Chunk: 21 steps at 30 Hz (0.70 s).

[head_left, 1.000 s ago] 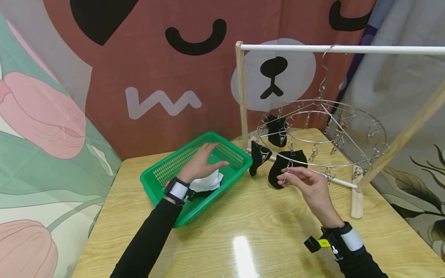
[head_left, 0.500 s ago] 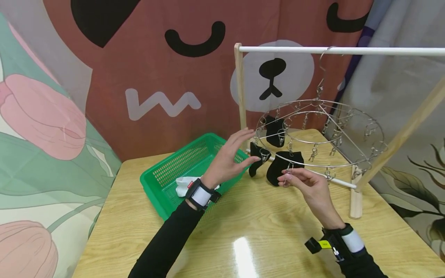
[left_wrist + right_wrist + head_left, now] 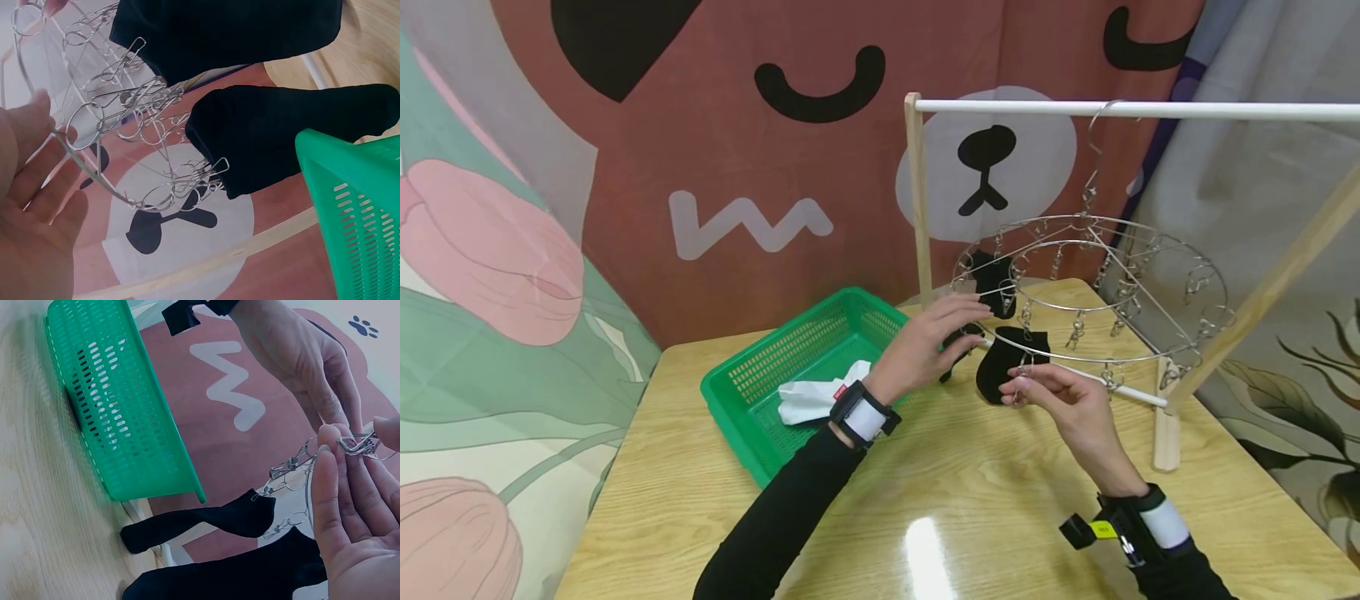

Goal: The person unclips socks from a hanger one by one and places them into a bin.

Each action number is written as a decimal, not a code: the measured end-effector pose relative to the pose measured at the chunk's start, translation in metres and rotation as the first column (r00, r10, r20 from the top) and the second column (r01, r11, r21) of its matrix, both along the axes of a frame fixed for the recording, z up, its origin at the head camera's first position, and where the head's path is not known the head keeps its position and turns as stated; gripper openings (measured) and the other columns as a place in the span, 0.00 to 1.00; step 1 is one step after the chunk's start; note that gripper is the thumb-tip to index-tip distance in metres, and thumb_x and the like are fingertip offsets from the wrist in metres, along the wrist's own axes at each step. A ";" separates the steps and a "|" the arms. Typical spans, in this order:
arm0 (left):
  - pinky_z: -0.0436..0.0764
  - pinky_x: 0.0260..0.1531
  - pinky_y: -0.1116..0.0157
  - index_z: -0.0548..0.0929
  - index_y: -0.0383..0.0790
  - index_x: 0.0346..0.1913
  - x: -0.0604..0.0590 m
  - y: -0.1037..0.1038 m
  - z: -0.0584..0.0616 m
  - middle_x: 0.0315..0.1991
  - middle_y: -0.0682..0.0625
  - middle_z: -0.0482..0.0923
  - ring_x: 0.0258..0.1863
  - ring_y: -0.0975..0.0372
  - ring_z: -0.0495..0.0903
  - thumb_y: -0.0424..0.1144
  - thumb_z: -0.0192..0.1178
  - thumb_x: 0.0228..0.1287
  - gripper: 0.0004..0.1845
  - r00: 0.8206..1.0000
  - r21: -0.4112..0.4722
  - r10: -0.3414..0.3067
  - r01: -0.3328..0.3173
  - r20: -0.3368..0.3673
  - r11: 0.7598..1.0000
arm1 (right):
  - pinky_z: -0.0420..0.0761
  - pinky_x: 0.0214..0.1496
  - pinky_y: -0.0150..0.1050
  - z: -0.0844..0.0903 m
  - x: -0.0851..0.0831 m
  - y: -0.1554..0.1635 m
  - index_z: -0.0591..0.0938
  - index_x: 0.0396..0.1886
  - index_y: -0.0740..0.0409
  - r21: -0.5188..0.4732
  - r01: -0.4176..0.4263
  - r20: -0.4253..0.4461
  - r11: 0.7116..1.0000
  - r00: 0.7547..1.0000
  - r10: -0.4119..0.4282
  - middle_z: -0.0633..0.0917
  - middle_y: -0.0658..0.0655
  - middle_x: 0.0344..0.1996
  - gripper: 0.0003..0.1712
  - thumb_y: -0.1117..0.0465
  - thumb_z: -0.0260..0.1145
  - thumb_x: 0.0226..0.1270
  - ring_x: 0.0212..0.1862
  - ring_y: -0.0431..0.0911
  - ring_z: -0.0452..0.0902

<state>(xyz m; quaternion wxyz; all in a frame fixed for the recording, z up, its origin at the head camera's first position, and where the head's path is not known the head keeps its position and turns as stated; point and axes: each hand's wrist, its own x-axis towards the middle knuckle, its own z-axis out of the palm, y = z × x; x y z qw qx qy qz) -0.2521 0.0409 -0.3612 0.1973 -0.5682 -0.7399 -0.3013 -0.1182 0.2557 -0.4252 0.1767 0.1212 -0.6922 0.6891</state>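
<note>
A round wire sock hanger (image 3: 1150, 358) with metal clips dangles by its hook from a white rail. Between thumb and fingertips, my right hand (image 3: 1078, 417) pinches one of the front clips (image 3: 359, 447). My left hand (image 3: 925, 342) has come up to the hanger's left edge, its extended fingers touching or very near the outer wire. Black socks hang from clips on the left side: one at the back (image 3: 992, 275), one at the front (image 3: 1011, 367), and one (image 3: 953, 362) largely covered by my left hand. The left wrist view shows a black sock (image 3: 250, 137) clipped by its cuff.
Left of the stand sits a green plastic basket (image 3: 737, 425) holding a white cloth (image 3: 805, 402), partly hidden by my left wrist. Wooden legs (image 3: 917, 200) support the white rail (image 3: 1015, 107). All stand on a wooden table (image 3: 662, 467) before a printed curtain.
My left hand has moved right, out from above the basket, to the hanger's left edge, uncovering part of the white cloth. The right hand stays in place with the clip.
</note>
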 end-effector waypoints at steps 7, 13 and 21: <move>0.71 0.75 0.67 0.89 0.35 0.55 -0.005 0.008 -0.003 0.54 0.46 0.89 0.60 0.56 0.84 0.30 0.64 0.77 0.10 0.998 0.062 -0.048 0.051 -0.049 0.997 | 0.89 0.44 0.35 0.008 0.009 -0.002 0.84 0.56 0.73 0.176 0.082 0.017 0.981 0.996 -0.086 0.94 0.51 0.41 0.13 0.68 0.65 0.80 0.40 0.43 0.92; 0.78 0.61 0.68 0.91 0.38 0.52 -0.002 0.012 -0.003 0.49 0.49 0.91 0.50 0.59 0.84 0.31 0.65 0.76 0.09 0.997 0.060 -0.020 0.025 -0.072 0.998 | 0.86 0.45 0.27 0.019 0.021 -0.004 0.87 0.58 0.63 0.415 0.187 -0.022 0.891 0.980 -0.196 0.94 0.57 0.44 0.13 0.64 0.67 0.80 0.41 0.36 0.90; 0.77 0.52 0.66 0.92 0.40 0.51 0.004 0.015 -0.003 0.46 0.51 0.90 0.48 0.60 0.82 0.31 0.66 0.75 0.08 0.991 0.042 -0.004 0.010 -0.131 0.999 | 0.83 0.39 0.29 0.035 0.038 -0.007 0.91 0.46 0.50 0.666 0.366 -0.229 0.650 0.930 -0.289 0.93 0.46 0.36 0.08 0.64 0.76 0.70 0.35 0.39 0.89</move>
